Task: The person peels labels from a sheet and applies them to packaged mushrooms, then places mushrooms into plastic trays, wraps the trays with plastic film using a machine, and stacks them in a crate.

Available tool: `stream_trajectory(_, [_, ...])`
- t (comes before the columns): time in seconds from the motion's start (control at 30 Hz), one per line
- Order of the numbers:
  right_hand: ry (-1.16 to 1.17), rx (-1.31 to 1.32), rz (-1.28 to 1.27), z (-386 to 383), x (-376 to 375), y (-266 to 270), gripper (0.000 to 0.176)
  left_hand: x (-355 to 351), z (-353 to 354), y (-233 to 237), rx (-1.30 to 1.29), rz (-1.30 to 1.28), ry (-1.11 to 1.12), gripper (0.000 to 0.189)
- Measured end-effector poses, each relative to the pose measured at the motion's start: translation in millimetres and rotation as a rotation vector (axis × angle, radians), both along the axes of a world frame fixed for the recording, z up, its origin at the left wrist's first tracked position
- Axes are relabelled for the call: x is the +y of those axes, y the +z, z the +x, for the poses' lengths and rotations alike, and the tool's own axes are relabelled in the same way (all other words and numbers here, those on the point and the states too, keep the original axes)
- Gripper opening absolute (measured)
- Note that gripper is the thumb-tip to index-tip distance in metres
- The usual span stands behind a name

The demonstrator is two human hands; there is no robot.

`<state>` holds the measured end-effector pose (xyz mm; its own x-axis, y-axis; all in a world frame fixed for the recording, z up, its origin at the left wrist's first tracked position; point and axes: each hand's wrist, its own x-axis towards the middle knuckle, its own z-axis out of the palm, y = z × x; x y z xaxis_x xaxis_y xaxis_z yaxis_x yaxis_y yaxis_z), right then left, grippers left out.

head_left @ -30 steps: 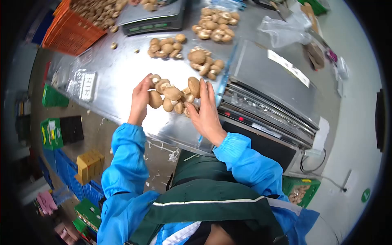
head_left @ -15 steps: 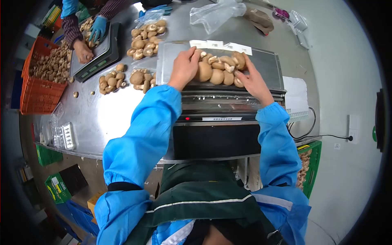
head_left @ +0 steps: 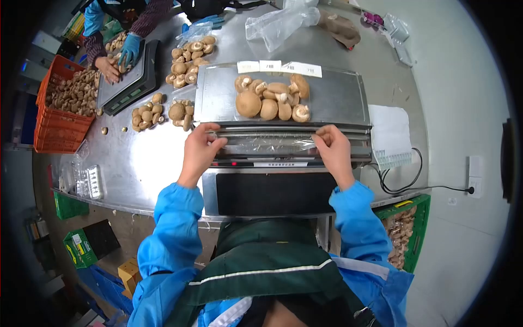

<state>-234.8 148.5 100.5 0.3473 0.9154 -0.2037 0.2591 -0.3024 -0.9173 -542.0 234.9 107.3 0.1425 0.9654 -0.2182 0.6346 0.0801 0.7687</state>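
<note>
My left hand [head_left: 202,151] pinches the left end of a strip of clear plastic film [head_left: 267,143], thumb and forefinger together. At the film's right end my right hand [head_left: 334,152] pinches in the same way. The film stretches between them across the front rollers of a wrapping machine [head_left: 343,98]. Just beyond, a group of brown mushrooms [head_left: 268,109] rests on the machine's metal top, some caps up, some stems up. White paper labels [head_left: 294,68] lie along the far edge of that top.
Several groups of mushrooms [head_left: 147,113] stand left of the machine. Farther left are a scale [head_left: 128,82] with a co-worker's hands over it and an orange crate [head_left: 62,125] of mushrooms. A crumpled plastic bag [head_left: 280,24] lies behind; a paper sheet [head_left: 389,128] and black cable [head_left: 417,188] are right.
Both hands have left the mushrooms and come back toward me, now gripping the film at the front rollers. The mushrooms stay on the machine's top. The co-worker's bare hand has shifted on the scale.
</note>
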Motion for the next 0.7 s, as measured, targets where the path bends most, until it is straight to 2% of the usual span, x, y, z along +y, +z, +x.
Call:
stream_trajectory(0.03, [-0.011,0.261,0.038,3.6,-6.2,6.8,0.011,-10.5,-5.5,13.6,-0.245,-0.093,0.055,0.036])
stream_trajectory(0.07, [-0.014,0.238,0.028,5.1,-13.9,22.8,0.011,-25.3,-13.2,22.8,-0.487,-0.195,0.11,0.041])
stream_trajectory(0.1, [-0.014,0.239,0.03,9.9,-23.0,29.8,0.011,-37.1,-22.9,25.8,-0.485,-0.194,0.109,0.041])
stream_trajectory(0.17, [0.094,0.654,-0.084,20.9,-38.5,39.8,0.012,-56.3,-40.1,30.8,-0.571,-0.488,0.155,0.047])
stream_trajectory(0.2, [0.089,0.657,-0.084,22.6,-38.6,49.4,0.012,-59.8,-41.0,41.0,-0.756,-0.68,0.167,0.043])
stream_trajectory(0.23, [0.102,0.764,-0.022,23.8,-36.9,61.8,0.013,-59.6,-41.6,51.2,-0.942,-0.871,0.179,0.039])
stream_trajectory(0.27, [0.118,0.871,0.043,25.0,-33.7,74.1,0.014,-55.0,-46.0,53.9,-1.13,-0.912,0.05,0.032])
stream_trajectory(0.3, [0.12,0.871,0.048,28.1,-25.5,85.6,0.014,-43.0,-43.1,64.0,-1.13,-0.907,0.047,0.032])
stream_trajectory(0.37, [0.397,0.758,0.448,36.8,4.2,108.1,0.021,0.4,-31.9,93.8,-1.256,-0.555,-0.38,0.03])
stream_trajectory(0.4, [0.34,0.696,0.539,35.6,23.1,119.8,0.027,20.7,-19.5,100.3,-1.382,-0.414,-0.332,0.027])
stream_trajectory(0.43, [0.28,0.633,0.628,30.3,46.3,126.5,0.033,43.8,6.2,103.5,-1.386,-0.261,-0.197,0.025])
stream_trajectory(0.47, [0.211,0.466,0.668,22.4,76.6,123.3,0.039,66.8,32.0,106.7,-1.363,-0.108,-0.06,0.025])
stream_trajectory(0.5, [0.139,0.298,0.705,20.0,106.6,115.0,0.045,95.2,57.9,107.7,-1.212,0.047,0.153,0.026])
stream_trajectory(0.57, [0.25,-0.027,0.56,35.6,151.3,69.2,0.054,158.2,61.9,23.4,-0.407,0.371,-0.114,0.029])
stream_trajectory(0.6, [0.248,-0.027,0.557,34.2,150.6,50.2,0.054,156.8,69.3,5.0,-0.091,0.336,-0.242,0.029])
stream_trajectory(0.63, [0.334,-0.14,0.305,29.9,148.1,36.8,0.059,152.7,78.0,-0.8,0.225,0.298,-0.364,0.03])
stream_trajectory(0.67, [0.41,-0.25,0.056,29.7,147.5,26.7,0.064,147.7,75.5,-4.6,0.089,0.253,-0.332,0.029])
stream_trajectory(0.7, [0.409,-0.249,0.051,29.3,139.9,24.3,0.064,133.3,71.5,-6.7,-0.046,0.198,-0.298,0.029])
